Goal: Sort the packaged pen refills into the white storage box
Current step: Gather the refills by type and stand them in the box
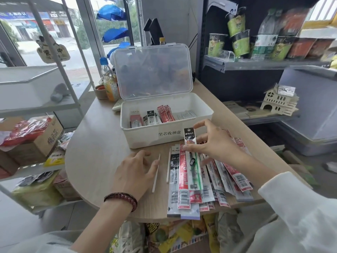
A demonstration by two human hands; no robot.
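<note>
The white storage box (145,136) stands open on the wooden table, its clear lid (152,70) tipped back. Inside it stand several refill packs (155,116), red, black and white. In front of the box, a fan of long packaged refills (184,179) lies on the table. My right hand (213,143) pinches a black-topped refill pack (189,136) by its upper end, just in front of the box's front wall. My left hand (135,170) rests flat on the table, fingers spread, holding nothing, beside two thin white sticks (156,172).
A bottle with a blue cap (108,79) and a tape roll (100,91) stand left of the box. A dark shelf with cups and bottles (255,44) rises on the right, with a small wooden house model (279,101) below. White racks with boxes (36,136) stand left.
</note>
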